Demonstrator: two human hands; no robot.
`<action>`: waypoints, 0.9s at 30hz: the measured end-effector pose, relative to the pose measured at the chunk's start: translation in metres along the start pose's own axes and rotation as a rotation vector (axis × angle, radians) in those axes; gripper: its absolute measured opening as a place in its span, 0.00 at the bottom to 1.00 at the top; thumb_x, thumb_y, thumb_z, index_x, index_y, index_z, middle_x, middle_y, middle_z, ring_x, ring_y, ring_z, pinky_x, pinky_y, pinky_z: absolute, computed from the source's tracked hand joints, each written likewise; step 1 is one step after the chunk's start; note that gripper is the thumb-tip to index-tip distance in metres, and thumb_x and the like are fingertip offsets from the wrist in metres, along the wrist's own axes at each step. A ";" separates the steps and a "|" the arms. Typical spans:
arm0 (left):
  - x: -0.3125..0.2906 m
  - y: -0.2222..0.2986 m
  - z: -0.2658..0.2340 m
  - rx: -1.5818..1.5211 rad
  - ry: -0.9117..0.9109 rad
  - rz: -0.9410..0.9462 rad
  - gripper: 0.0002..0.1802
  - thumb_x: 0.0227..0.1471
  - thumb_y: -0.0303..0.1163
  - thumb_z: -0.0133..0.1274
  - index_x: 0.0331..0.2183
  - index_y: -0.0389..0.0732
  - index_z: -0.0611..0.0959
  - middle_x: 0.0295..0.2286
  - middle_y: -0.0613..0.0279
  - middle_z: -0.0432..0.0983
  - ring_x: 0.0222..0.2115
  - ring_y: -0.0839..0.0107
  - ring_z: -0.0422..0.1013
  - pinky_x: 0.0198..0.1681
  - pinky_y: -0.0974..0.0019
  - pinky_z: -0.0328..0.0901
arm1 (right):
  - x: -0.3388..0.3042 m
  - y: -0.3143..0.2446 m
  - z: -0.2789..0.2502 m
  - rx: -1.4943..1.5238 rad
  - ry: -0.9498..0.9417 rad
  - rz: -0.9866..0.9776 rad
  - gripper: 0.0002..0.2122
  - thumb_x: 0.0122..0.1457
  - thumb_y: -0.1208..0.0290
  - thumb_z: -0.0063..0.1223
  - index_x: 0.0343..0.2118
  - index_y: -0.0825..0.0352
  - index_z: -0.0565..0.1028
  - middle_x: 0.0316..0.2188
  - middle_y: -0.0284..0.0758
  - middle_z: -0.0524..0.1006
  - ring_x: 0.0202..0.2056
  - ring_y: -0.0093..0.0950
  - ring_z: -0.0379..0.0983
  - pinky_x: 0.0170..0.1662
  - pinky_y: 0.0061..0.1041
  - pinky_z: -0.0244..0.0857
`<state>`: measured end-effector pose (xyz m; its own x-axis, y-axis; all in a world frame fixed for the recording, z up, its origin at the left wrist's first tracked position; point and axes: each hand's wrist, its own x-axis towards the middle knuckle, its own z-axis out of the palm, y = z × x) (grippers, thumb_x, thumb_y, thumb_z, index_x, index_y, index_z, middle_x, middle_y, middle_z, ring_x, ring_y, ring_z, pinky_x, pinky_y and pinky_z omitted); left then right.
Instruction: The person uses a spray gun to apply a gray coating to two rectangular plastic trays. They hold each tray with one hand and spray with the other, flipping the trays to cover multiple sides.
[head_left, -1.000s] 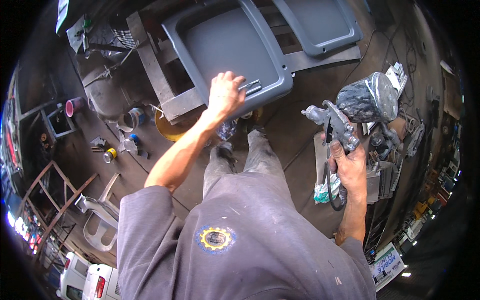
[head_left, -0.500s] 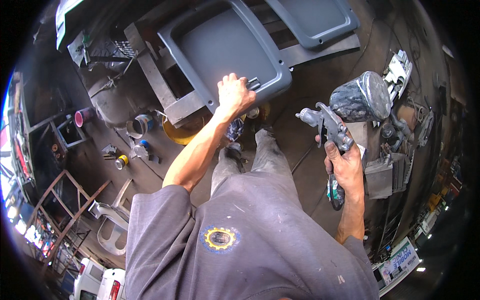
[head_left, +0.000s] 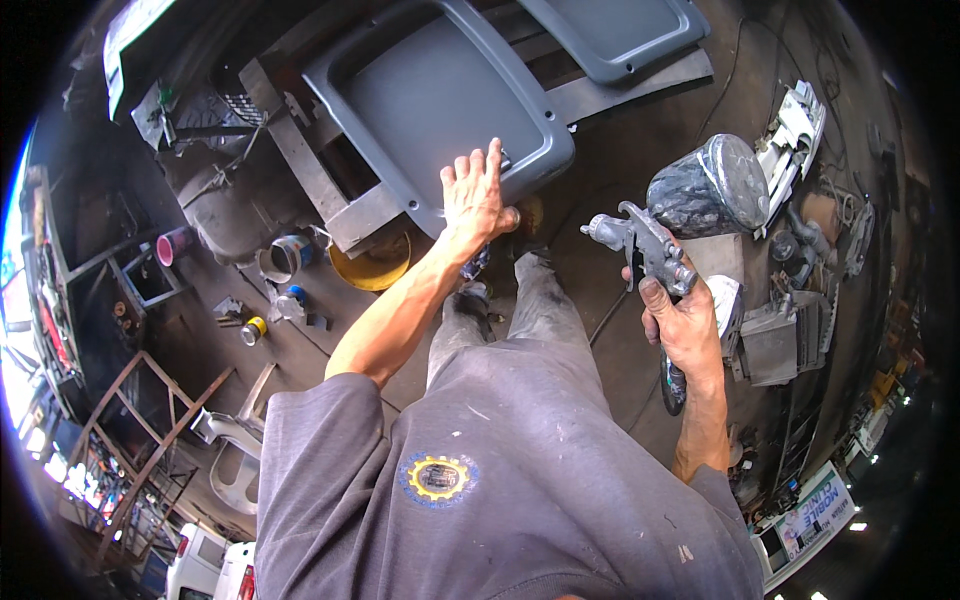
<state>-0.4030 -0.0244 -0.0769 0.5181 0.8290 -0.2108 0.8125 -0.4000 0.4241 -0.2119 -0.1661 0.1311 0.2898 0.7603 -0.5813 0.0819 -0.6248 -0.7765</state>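
Note:
A grey, shallow, tray-like panel [head_left: 420, 95] with a raised rim and rounded corners lies ahead of me. My left hand [head_left: 475, 205] is over its near edge, fingers stretched out flat and thumb out to the side; whether the palm presses down cannot be made out. Part of a small dark slot or handle shows beside the fingers. On the right, my right hand [head_left: 685, 320] is closed round the grip of a spray gun [head_left: 640, 245]. Its paint-smeared cup [head_left: 710, 185] sits on top, and the nozzle points left, toward the panel's near side.
A second grey panel [head_left: 625, 40] lies at the far right on a metal support [head_left: 640, 90]. Below the near panel stands a yellow basin [head_left: 372, 265]. Cans, including a blue one [head_left: 290, 255], are on the floor at left. Metal parts [head_left: 785, 335] lie at right.
My left hand has opened from curled fingers to outstretched ones at the panel's near edge. The spray gun has shifted slightly left in view, still in my right hand.

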 end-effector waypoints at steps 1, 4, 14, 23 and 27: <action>0.001 0.001 -0.001 0.008 -0.026 -0.017 0.58 0.24 0.34 0.65 0.60 0.40 0.60 0.47 0.52 0.67 0.47 0.55 0.63 0.50 0.53 0.57 | 0.000 0.000 0.000 -0.004 0.001 0.000 0.29 0.60 0.57 0.55 0.62 0.62 0.62 0.37 0.35 0.79 0.14 0.13 0.60 0.15 0.15 0.55; 0.002 -0.001 0.010 0.027 0.096 0.017 0.59 0.18 0.34 0.64 0.60 0.39 0.62 0.39 0.56 0.67 0.41 0.56 0.63 0.45 0.54 0.57 | 0.000 -0.003 0.000 0.052 0.012 0.052 0.29 0.57 0.57 0.60 0.60 0.61 0.65 0.34 0.30 0.78 0.20 0.11 0.62 0.20 0.14 0.57; 0.003 0.000 0.016 -0.046 0.118 -0.041 0.59 0.21 0.31 0.63 0.60 0.37 0.59 0.42 0.55 0.68 0.43 0.56 0.63 0.48 0.54 0.55 | 0.011 -0.008 0.006 0.049 -0.009 -0.004 0.30 0.57 0.56 0.59 0.60 0.63 0.65 0.31 0.28 0.77 0.20 0.12 0.61 0.22 0.14 0.56; -0.009 0.002 0.030 -0.091 0.243 -0.021 0.54 0.24 0.24 0.58 0.59 0.36 0.59 0.45 0.52 0.69 0.45 0.54 0.64 0.54 0.54 0.53 | 0.054 -0.033 0.009 -0.078 -0.061 -0.147 0.30 0.60 0.50 0.53 0.58 0.64 0.64 0.32 0.34 0.78 0.14 0.14 0.62 0.15 0.17 0.56; -0.012 -0.002 0.040 -0.090 0.324 0.010 0.52 0.24 0.24 0.58 0.58 0.35 0.60 0.43 0.52 0.70 0.45 0.54 0.65 0.54 0.54 0.54 | 0.085 -0.043 0.006 -0.098 -0.113 -0.029 0.29 0.58 0.46 0.53 0.53 0.67 0.67 0.28 0.32 0.75 0.13 0.16 0.63 0.14 0.19 0.59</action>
<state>-0.4000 -0.0488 -0.1102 0.4021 0.9122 0.0784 0.7734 -0.3842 0.5041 -0.1961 -0.0730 0.1139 0.1771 0.7898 -0.5873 0.1832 -0.6128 -0.7688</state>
